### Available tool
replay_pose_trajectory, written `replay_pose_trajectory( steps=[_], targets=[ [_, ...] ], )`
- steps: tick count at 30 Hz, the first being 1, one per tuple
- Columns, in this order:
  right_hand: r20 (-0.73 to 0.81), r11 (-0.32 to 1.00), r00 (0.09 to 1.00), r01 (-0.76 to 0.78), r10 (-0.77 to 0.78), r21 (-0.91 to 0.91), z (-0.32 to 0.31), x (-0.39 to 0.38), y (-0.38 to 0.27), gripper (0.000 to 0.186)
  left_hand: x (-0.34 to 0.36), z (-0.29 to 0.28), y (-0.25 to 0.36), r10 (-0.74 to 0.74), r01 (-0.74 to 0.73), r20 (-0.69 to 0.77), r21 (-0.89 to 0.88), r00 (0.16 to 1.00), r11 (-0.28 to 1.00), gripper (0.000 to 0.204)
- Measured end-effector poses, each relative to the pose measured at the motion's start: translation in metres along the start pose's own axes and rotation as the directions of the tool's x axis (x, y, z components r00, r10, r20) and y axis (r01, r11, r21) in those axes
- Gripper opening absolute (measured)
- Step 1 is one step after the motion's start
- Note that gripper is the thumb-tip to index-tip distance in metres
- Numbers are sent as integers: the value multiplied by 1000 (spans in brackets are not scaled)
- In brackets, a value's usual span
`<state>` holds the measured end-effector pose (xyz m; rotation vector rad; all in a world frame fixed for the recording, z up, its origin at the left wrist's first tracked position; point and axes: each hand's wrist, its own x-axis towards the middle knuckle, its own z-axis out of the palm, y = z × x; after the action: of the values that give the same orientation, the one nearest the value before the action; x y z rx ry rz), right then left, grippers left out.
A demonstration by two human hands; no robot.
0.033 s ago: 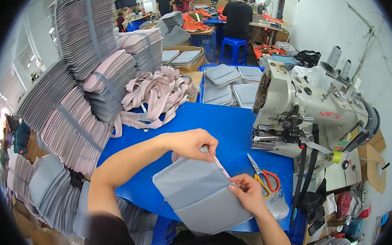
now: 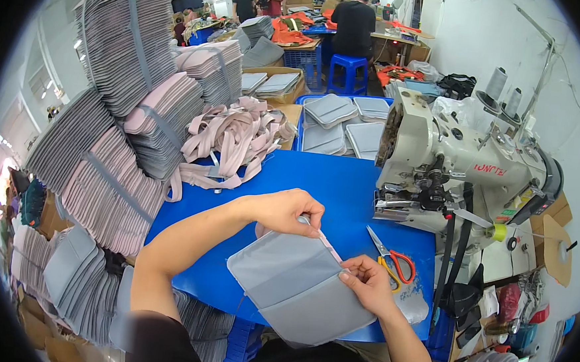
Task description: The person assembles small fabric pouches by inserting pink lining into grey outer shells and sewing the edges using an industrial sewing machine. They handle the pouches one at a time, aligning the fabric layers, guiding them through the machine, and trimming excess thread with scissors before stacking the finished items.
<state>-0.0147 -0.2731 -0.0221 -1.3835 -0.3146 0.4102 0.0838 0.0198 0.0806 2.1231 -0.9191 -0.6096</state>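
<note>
Between the fingers of both hands, in the head view, a grey fabric panel (image 2: 303,289) is held tilted over the near part of a blue tabletop (image 2: 342,191). The left hand (image 2: 292,211) has thumb and fingers closed on the panel's upper corner; the right hand (image 2: 367,285) pinches the edge farther down, thumb on top. Along that edge, from one set of fingers to the other, runs a narrow pink strip (image 2: 329,248). Most of the panel spreads below the fingers, toward the wearer's body, with a seam crossing it.

Just beyond the right fingers lie scissors (image 2: 394,263) with orange and yellow handles, blades parted. Past them, up and to the right, stands a pale sewing machine (image 2: 464,148). Well ahead of the fingertips, a blue crate (image 2: 298,142) holds grey pieces (image 2: 329,112). Up and left of the left fingers sits a tangle of pink strips (image 2: 236,138), and left of it rise tied stacks of grey and pink panels (image 2: 122,45).
</note>
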Motion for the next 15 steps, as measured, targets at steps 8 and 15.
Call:
replay_pose_trajectory(
  steps=[8, 15],
  targets=[
    [18, 998, 1000, -8, 9, -63, -5, -5, -6, 17, -4, 4, 3, 36, -37, -7, -80, 999, 996, 13],
    [-43, 999, 998, -33, 35, 37, -3, -11, -9, 26, 8, 9, 11, -8, 8, -12, -44, 1000, 999, 13]
  ],
)
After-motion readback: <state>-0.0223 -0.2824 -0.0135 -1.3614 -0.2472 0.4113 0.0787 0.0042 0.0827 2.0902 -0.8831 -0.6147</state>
